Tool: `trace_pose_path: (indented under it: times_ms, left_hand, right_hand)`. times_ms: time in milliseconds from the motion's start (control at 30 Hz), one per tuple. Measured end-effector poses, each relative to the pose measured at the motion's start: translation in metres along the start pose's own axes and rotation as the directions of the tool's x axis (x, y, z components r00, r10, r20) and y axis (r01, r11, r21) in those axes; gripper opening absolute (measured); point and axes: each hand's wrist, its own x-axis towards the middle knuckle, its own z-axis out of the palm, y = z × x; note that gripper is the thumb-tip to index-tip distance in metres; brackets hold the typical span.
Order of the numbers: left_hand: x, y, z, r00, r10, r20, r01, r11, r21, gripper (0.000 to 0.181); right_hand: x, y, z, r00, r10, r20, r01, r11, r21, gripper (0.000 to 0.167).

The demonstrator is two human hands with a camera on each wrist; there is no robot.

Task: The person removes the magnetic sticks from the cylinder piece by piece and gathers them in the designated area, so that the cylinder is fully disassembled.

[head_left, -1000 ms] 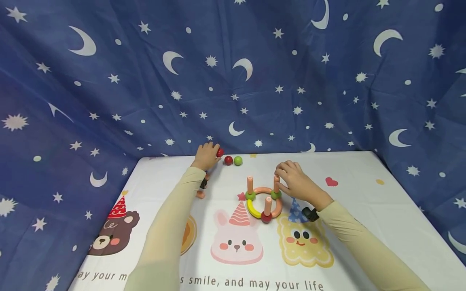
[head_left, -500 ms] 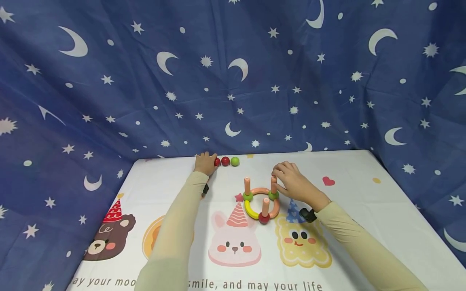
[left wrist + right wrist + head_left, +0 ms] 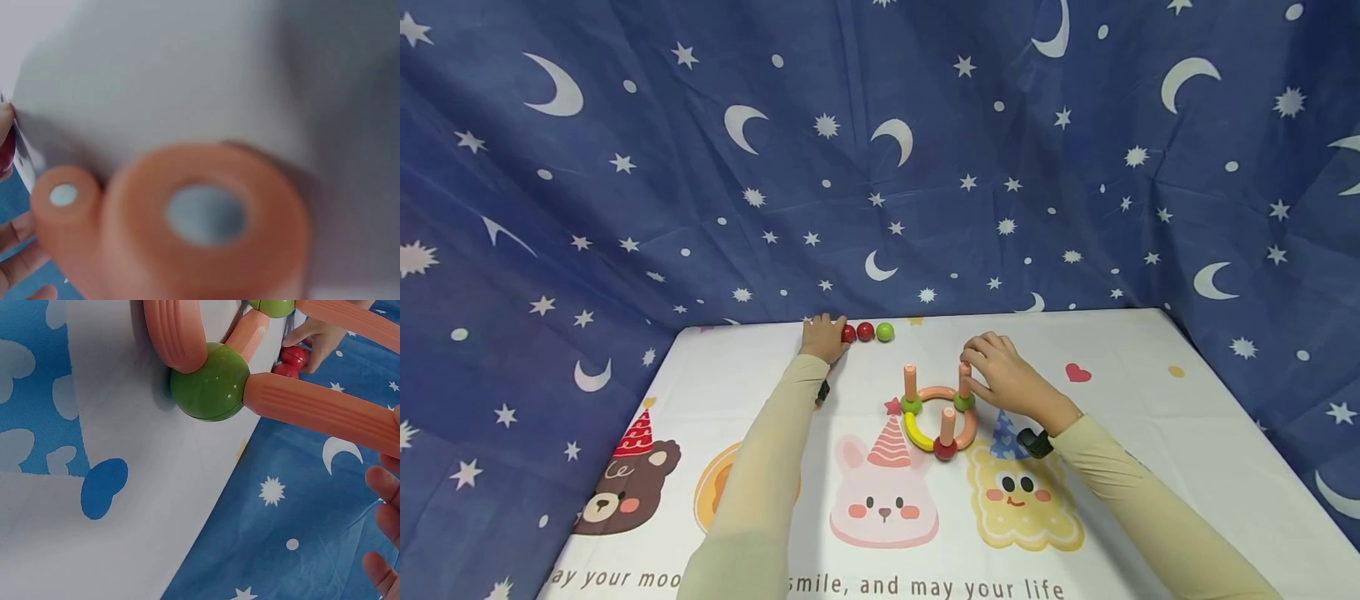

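My left hand [image 3: 823, 336] is at the back edge of the table, its fingers on a red ball [image 3: 848, 333]. This ball ends a row with a second red ball [image 3: 866, 332] and a green ball [image 3: 885, 332]. My right hand [image 3: 1003, 371] pinches the top of an upright orange magnetic rod [image 3: 965, 379], which stands on a green ball [image 3: 209, 387]. That ball joins a ring of curved orange pieces and a yellow curved piece [image 3: 917, 433]. Two more orange rods stand upright on the ring, on a green ball [image 3: 912, 405] and a red ball [image 3: 945, 449].
Orange pieces with silver ends [image 3: 206, 212] lie under my left wrist, mostly hidden by the arm in the head view. A white printed cloth [image 3: 1120, 358] covers the table. Behind it hangs a blue curtain [image 3: 955, 250] with moons and stars.
My left hand has come down with the red ball, setting it at the left end of the row. My right hand keeps its pinch on the rod. The head view has shifted slightly.
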Motion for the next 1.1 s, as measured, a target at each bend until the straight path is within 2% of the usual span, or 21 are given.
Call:
trace_pose_path:
  times_ms: [200,300,467,600,700,833,933,1033,1100]
  left_hand:
    - [-0.001,-0.004,0.003,1.000,-0.010,0.001,0.010,1.000,-0.005,0.060]
    - [-0.005,-0.007,0.002,1.000,-0.012,-0.020,0.012,1.000,0.002,0.062]
    - [-0.020,-0.009,-0.012,0.996,0.010,-0.091,-0.008,1.000,0.027,0.065]
    - [-0.038,-0.008,-0.029,0.985,0.032,-0.168,-0.025,0.999,0.047,0.066]
    - [-0.056,-0.004,-0.041,0.966,0.046,-0.256,-0.035,0.998,0.047,0.065]
    - [-0.084,0.013,-0.055,0.919,0.095,-0.383,-0.089,0.995,0.034,0.059]
    - [-0.110,0.034,-0.065,0.878,0.167,-0.448,-0.183,0.983,0.010,0.050]
    - [-0.138,0.059,-0.073,0.847,0.244,-0.473,-0.289,0.957,-0.024,0.041]
    - [-0.153,0.076,-0.075,0.818,0.297,-0.492,-0.355,0.934,-0.026,0.032]
  right_hand:
    - [0.000,0.000,0.000,1.000,-0.002,0.002,0.002,1.000,-0.002,0.017]
    - [0.000,-0.001,0.000,1.000,0.005,0.014,-0.005,1.000,0.005,0.018]
    - [0.000,-0.002,-0.003,0.999,0.023,0.033,-0.024,1.000,0.015,0.020]
    - [0.000,-0.001,-0.005,0.999,0.026,0.036,-0.027,0.999,0.024,0.020]
    - [0.000,0.000,-0.004,0.999,0.019,0.027,-0.020,0.999,0.035,0.021]
    - [-0.001,0.003,-0.002,1.000,0.017,0.016,-0.018,0.999,0.032,0.022]
    - [-0.002,0.003,-0.001,1.000,0.021,0.009,-0.022,0.999,0.032,0.022]
    - [-0.003,0.003,-0.002,0.999,0.032,0.010,-0.033,0.999,0.043,0.021]
    - [-0.003,0.003,-0.003,0.999,0.037,0.009,-0.037,0.998,0.049,0.020]
